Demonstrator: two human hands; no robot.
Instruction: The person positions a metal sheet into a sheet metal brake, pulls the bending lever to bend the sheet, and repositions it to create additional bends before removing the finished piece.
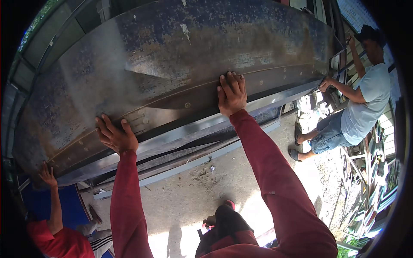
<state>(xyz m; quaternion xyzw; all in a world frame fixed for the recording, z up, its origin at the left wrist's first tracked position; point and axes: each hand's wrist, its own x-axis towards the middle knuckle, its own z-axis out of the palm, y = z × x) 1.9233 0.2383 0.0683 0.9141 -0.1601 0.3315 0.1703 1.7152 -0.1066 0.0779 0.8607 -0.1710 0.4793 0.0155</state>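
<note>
Two red-sleeved arms reach up to a big rusted steel plate [180,56] that fills the far side of the scene. The left hand [115,136] lies flat with fingers spread on the plate's bolted lower strip [172,107], just above a bright metal edge rail [189,129]. The right hand [231,93] presses open-palmed farther right. A person in a grey shirt [363,107] grips the plate's right end; another person's hand [48,175] touches its left end.

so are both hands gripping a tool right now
No, the left hand and right hand are both pressed flat and open on the rusty metal panel.
</note>
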